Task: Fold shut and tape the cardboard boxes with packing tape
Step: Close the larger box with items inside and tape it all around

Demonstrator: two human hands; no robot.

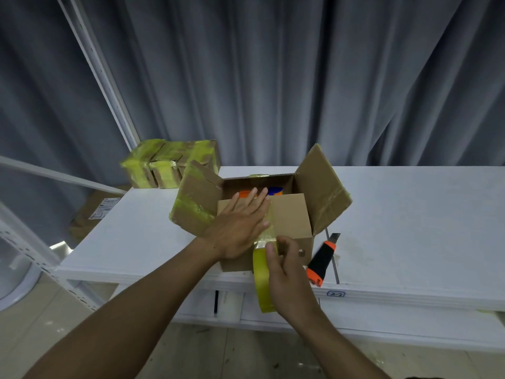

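Well, the big white table (410, 214) holds everything, and my cardboard box (289, 214) sits at its near edge, about in the middle. Only the near flap (287, 212) is folded down over the top. The left flap (196, 203) and the right flap (319, 187) stand open, and I can see something orange and blue at the far side inside. A pile of taped boxes (169, 162) sits at the far left corner of the table, well apart from my box.

My left hand (240, 222) lies flat on the near flap, fingers straight, pushing it down. My right hand (287, 266) is curled round the yellow tape roll (261, 283), which hangs just past the near edge of the table. A strip of tape (269, 228) runs from the roll up the near wall of the box and onto the flap, beside my left fingers. I think it is stuck down there, but the shiny tape is hard to see.

What could go wrong? I am taping one flap while the side flaps are open, so the box may not close right. If I lift my flat hand, the flap could pop up and the tape could wrinkle. If I pull the roll hard, the box could slide off the near edge. The orange knife (322, 258) lies just right of the box, near my right hand, and I could knock it off.
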